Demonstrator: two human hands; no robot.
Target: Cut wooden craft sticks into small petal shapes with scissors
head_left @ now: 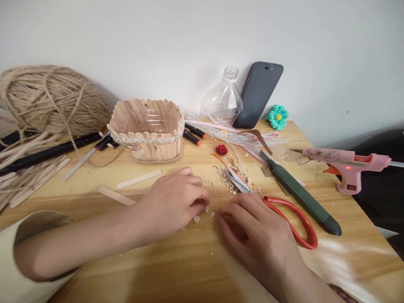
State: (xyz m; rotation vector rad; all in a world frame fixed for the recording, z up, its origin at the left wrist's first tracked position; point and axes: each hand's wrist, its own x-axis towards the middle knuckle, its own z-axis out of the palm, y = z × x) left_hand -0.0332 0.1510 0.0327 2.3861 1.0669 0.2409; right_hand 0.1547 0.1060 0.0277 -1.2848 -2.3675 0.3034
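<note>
My left hand reaches in from the left, fingers bent down and pinched together just above the table. Pale wood chips lie at its fingertips; what is between them, if anything, is hidden. My right hand rests on the wood, loosely curled with a gap between thumb and fingers, and nothing shows in it. Red-handled scissors lie partly behind the right hand, their blades on a pile of wood shavings. Behind the left hand are a loose craft stick and another craft stick.
A craft-stick basket and a twine ball stand at the back left. Behind are a clear bottle piece, a phone, a red rose and a teal flower. A green cutter and pink glue gun lie right.
</note>
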